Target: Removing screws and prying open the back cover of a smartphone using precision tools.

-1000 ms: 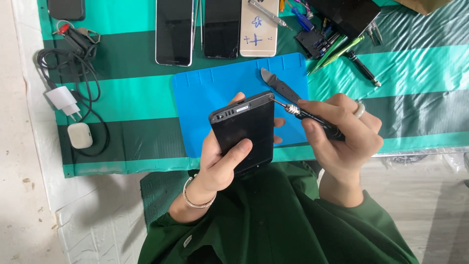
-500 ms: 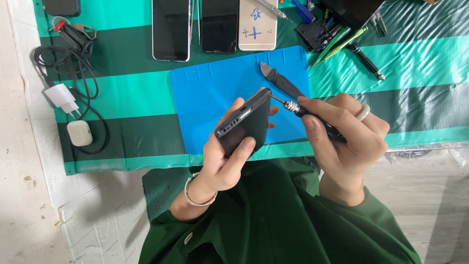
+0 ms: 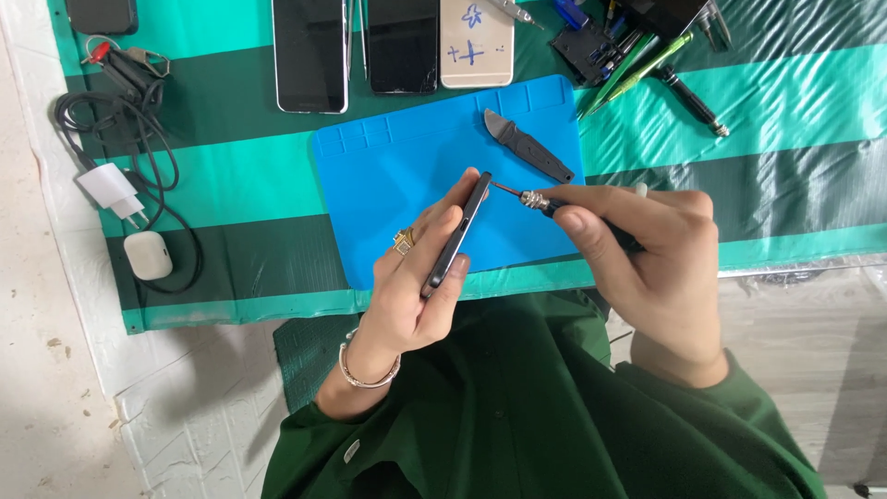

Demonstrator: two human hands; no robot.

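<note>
A green striped sheet is spread over the desk, with a blue work mat laid on it. Above the mat, a dark phone is held edge-on and tilted, gripped in the left hand. A slim screwdriver is pinched in the closed right hand, its tip set against the phone's upper end. A small grey knife lies on the mat, well apart from both hands.

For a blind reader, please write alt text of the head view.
A left hand holds a dark phone on edge above a blue mat, while the right hand puts a screwdriver tip to its end. A small knife lies on the mat.
</note>
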